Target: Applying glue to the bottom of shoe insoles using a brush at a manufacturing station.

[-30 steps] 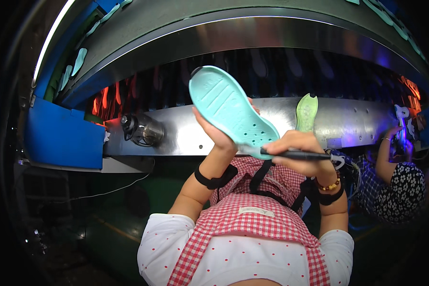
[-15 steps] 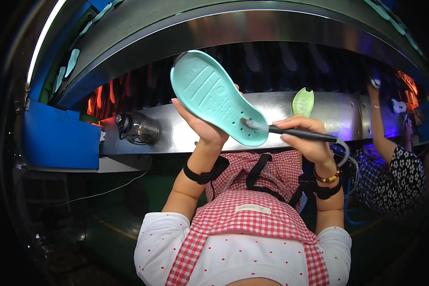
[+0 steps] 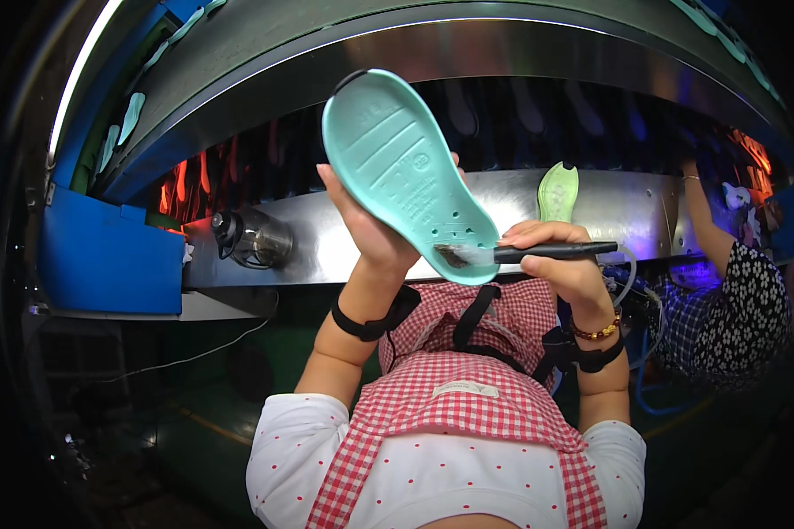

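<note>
My left hand (image 3: 370, 231) is closed round the edge of a turquoise shoe sole (image 3: 395, 163), with most of the fingers hidden behind it. The sole is tilted, its wide end up and its narrow end, with small holes, toward me. A dark patch marks the rim of the wide end. Pinched in my right hand (image 3: 566, 269) is a brush (image 3: 547, 253) with a black handle and a thin pale tube at its back end. Its bristles touch the narrow end of the sole and cover some of the holes.
A lime green sole (image 3: 558, 192) lies on the metal ledge (image 3: 503, 187) beyond my right hand. A dark clear jug (image 3: 254, 238) stands to the left. Above runs a conveyor (image 3: 370, 22) over a glowing, slotted machine opening. At right, another person's arm (image 3: 707, 212) reaches toward the machine.
The sole has risen at its wide end and turned steeper. The brush tip has moved down toward the lower edge of the narrow end. The other person's hand has gone deeper into the machine.
</note>
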Action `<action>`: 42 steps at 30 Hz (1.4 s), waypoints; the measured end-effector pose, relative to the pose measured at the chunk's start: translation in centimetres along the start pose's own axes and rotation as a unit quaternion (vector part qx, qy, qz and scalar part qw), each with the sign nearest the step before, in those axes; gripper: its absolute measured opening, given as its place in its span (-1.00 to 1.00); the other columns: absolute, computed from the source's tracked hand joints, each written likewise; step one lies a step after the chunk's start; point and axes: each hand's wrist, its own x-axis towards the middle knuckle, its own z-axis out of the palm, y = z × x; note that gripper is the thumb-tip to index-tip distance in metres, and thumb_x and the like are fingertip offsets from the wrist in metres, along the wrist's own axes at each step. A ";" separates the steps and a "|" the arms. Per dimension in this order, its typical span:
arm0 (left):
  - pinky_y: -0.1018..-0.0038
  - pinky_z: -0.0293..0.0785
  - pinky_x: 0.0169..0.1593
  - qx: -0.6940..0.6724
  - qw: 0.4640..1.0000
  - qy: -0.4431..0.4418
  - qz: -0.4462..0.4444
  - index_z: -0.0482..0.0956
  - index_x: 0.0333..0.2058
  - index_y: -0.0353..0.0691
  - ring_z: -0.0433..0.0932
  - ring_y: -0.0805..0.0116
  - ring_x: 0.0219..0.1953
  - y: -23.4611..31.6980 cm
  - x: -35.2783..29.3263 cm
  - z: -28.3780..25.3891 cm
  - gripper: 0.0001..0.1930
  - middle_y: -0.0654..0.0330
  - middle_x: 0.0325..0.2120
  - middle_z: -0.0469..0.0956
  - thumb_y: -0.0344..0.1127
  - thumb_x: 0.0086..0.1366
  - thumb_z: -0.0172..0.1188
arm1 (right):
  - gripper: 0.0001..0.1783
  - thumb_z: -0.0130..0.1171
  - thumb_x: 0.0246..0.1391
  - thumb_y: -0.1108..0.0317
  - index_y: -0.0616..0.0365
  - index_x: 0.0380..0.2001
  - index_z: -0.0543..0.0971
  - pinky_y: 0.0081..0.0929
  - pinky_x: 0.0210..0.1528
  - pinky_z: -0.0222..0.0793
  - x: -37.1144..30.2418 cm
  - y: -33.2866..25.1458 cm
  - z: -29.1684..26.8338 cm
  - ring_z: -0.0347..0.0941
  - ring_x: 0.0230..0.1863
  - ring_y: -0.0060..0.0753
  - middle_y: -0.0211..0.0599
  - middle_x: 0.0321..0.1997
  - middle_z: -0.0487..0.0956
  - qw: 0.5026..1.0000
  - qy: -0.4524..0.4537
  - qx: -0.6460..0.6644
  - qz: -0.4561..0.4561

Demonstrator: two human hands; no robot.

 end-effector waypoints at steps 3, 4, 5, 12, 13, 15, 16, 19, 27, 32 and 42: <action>0.07 0.29 0.01 -0.042 0.998 0.008 -0.040 0.02 0.15 -0.25 0.33 -0.05 -0.03 -1.3 -1.5 -0.1 -0.12 -0.14 0.02 0.22 0.41 0.08 -0.37 | -0.81 0.11 -0.12 0.57 0.37 -0.34 0.51 -0.52 -0.08 0.35 -0.8 0.8 1.3 0.45 -0.18 -0.31 -0.07 -0.21 0.50 0.976 0.069 0.206 0.027; 0.06 0.28 0.01 -0.038 0.998 -0.008 -0.046 0.00 0.15 -0.25 0.33 -0.04 -0.03 -2.8 -2.5 0.4 -0.16 -0.11 0.03 0.22 0.35 0.11 -0.35 | -0.81 0.11 -0.11 0.56 0.39 -0.33 0.50 -0.54 -0.09 0.35 -0.8 0.9 1.9 0.45 -0.18 -0.38 -0.09 -0.22 0.51 0.965 0.089 0.244 0.034; 0.05 0.27 0.02 -0.035 0.998 -0.021 -0.049 -0.01 0.16 -0.24 0.33 -0.02 -0.02 -3.7 -3.4 1.1 -0.20 -0.07 0.04 0.21 0.30 0.14 -0.34 | -0.81 0.11 -0.11 0.56 0.39 -0.33 0.50 -0.54 -0.09 0.35 -1.0 0.7 2.0 0.45 -0.18 -0.38 -0.09 -0.22 0.51 0.965 0.084 0.244 0.034; 0.29 0.48 -0.17 0.010 0.980 -0.098 -0.171 0.24 0.00 -0.33 0.51 0.12 -0.23 -2.4 -1.3 -3.2 -0.47 -0.06 -0.19 0.43 -0.01 0.24 -0.25 | -0.77 0.18 -0.19 0.61 0.32 -0.35 0.53 -0.58 -0.20 0.41 -0.4 -3.2 0.5 0.49 -0.26 -0.42 -0.12 -0.30 0.55 0.978 -0.102 -0.182 0.008; 0.30 0.48 -0.16 -0.003 0.975 -0.079 -0.208 0.25 0.00 -0.33 0.51 0.15 -0.23 -2.3 -0.9 -3.2 -0.50 -0.06 -0.18 0.43 -0.04 0.25 -0.23 | -0.77 0.18 -0.20 0.61 0.31 -0.35 0.53 -0.56 -0.21 0.42 0.0 -3.3 0.6 0.50 -0.26 -0.38 -0.11 -0.29 0.55 0.978 -0.059 -0.199 0.003; 0.31 0.47 -0.14 0.036 0.968 -0.089 -0.233 0.27 -0.01 -0.33 0.51 0.20 -0.21 -2.4 0.1 -2.9 -0.53 -0.05 -0.17 0.43 -0.09 0.24 -0.19 | -0.76 0.17 -0.20 0.61 0.29 -0.34 0.53 -0.53 -0.21 0.42 0.9 -2.7 -0.2 0.51 -0.25 -0.34 -0.12 -0.29 0.56 0.960 -0.065 -0.264 -0.062; 0.37 0.50 -0.18 0.040 0.951 -0.087 -0.293 0.29 -0.04 -0.35 0.53 0.26 -0.25 -2.4 0.5 -2.5 -0.54 -0.03 -0.22 0.46 -0.09 0.23 -0.15 | -0.76 0.17 -0.20 0.61 0.28 -0.34 0.53 -0.52 -0.21 0.42 0.9 -2.9 -0.6 0.51 -0.25 -0.33 -0.13 -0.29 0.56 0.956 -0.125 -0.261 -0.057; 0.41 0.52 -0.24 0.051 0.923 -0.075 -0.373 0.33 -0.07 -0.38 0.54 0.29 -0.29 -1.9 0.6 -2.4 -0.54 -0.01 -0.27 0.48 -0.11 0.19 -0.07 | -0.77 0.18 -0.20 0.59 0.26 -0.35 0.54 -0.51 -0.18 0.41 1.5 -3.7 -1.8 0.51 -0.23 -0.32 -0.16 -0.29 0.56 0.938 -0.224 -0.261 -0.040; 0.44 0.44 -0.20 0.254 0.880 -0.115 -0.385 0.28 0.00 -0.38 0.48 0.27 -0.23 -0.2 0.7 -0.9 -0.42 -0.04 -0.18 0.43 -0.05 0.10 0.02 | -0.82 0.21 -0.22 0.56 0.22 -0.42 0.56 -0.51 -0.18 0.42 2.3 -5.9 -2.8 0.52 -0.24 -0.31 -0.16 -0.31 0.57 0.901 -0.274 -0.334 -0.037; 0.48 0.42 -0.18 0.212 0.898 -0.089 -0.374 0.31 -0.03 -0.40 0.49 0.28 -0.25 1.2 0.4 -2.4 -0.42 -0.03 -0.20 0.45 -0.03 0.12 -0.03 | -0.80 0.21 -0.22 0.56 0.24 -0.40 0.56 -0.49 -0.17 0.42 1.9 -5.0 -3.0 0.52 -0.25 -0.27 -0.14 -0.34 0.57 0.939 -0.167 -0.294 -0.066; 0.48 0.42 -0.18 0.217 0.924 -0.073 -0.305 0.35 -0.07 -0.46 0.50 0.25 -0.25 3.1 0.3 -2.6 -0.41 -0.07 -0.19 0.45 -0.01 0.11 -0.06 | -0.78 0.20 -0.21 0.57 0.24 -0.36 0.55 -0.51 -0.14 0.41 0.5 -3.3 -3.2 0.51 -0.24 -0.31 -0.16 -0.32 0.57 0.952 -0.062 -0.295 -0.056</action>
